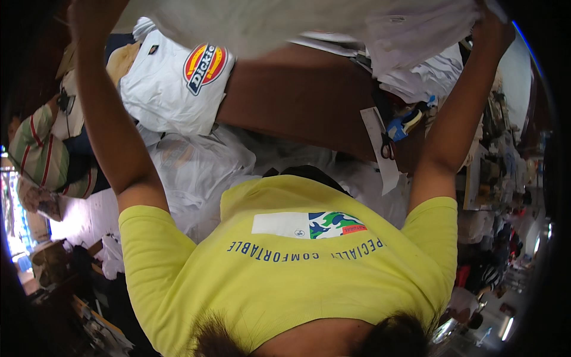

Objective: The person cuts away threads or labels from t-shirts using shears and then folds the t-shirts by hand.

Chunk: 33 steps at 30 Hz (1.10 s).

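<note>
A white garment (256, 27), blurred by motion, is held up and spread between my two raised hands at the top of the view. My right hand (495, 30) is closed on its right end. The upper edge cuts off part of my left hand (98, 15), whose fingers barely show; the cloth reaches across to it. Below the cloth lies a brown tabletop (285, 89). On its left rests a folded white T-shirt (169, 83) with a round red, yellow and blue print. A stack of white cloth (422, 77) lies near my right forearm.
Scissors with dark handles (388, 147) lie over a white strip (380, 169) at the table's right, beside a blue object (401, 126). White garments in clear plastic (196, 169) are heaped between me and the table. A person's striped sleeve (41, 146) shows at the far left.
</note>
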{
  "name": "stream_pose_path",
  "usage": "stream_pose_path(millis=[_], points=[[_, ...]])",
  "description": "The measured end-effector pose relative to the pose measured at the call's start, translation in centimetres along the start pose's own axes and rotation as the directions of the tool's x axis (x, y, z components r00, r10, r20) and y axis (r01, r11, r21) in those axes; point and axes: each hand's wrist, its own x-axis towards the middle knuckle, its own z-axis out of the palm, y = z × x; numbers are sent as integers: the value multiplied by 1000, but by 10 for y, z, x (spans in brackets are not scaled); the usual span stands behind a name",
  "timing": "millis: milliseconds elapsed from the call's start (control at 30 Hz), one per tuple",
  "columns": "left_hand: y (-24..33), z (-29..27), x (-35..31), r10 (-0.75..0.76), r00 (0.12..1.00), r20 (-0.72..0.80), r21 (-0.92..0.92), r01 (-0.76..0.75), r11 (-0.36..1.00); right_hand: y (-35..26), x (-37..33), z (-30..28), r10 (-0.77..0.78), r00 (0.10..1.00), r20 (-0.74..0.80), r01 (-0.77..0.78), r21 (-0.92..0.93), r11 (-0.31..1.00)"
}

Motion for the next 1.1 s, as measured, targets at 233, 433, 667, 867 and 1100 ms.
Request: stream_pose_path(millis=[233,433,667,867,1100], points=[[-2,3,-148,2,894,447,171,-88,981,-24,-242,27,190,981,35,-71,-849,524],[26,23,-306,-308,348,885,98,509,855,-9,-394,34,909,367,-200,-516,-856,20],[54,99,-322,-470,512,719,360,304,882,67,-436,88,776,630,-22,77,-993,-91],[55,114,-334,-549,443,709,429,346,834,82,-443,72,734,620,-276,-211,-960,-183],[110,164,-294,-154,590,793,-161,446,881,191,-386,77,559,707,-433,-629,-747,217]])
